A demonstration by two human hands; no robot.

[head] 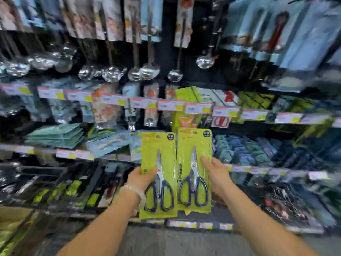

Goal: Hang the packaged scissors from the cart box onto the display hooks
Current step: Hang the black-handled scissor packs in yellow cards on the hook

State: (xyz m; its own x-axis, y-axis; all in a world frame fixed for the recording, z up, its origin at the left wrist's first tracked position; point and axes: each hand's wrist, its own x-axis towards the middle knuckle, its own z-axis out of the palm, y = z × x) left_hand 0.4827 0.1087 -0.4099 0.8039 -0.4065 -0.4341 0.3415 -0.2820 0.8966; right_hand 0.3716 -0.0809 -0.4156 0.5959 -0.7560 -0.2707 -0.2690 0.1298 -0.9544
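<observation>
I hold two packaged scissors upright, side by side, in front of the display wall. Each is a yellow-green card with steel blades and dark blue handles. My left hand [141, 179] grips the left pack [158, 159] at its lower left edge, thumb on the front. My right hand [216, 173] grips the right pack [193, 145] at its right edge, thumb across the card. The packs' hang holes are at their top edges, below a row of similar green packs [186, 94] on hooks. The cart box is not identifiable in the blur.
Ladles [148, 71] and carded utensils hang in the upper rows. Price-tag rails [171, 105] run across the wall. Blue and teal folded cloths [245, 150] fill the shelf to the right. Brown cardboard [13, 218] shows at the lower left. The whole scene is motion-blurred.
</observation>
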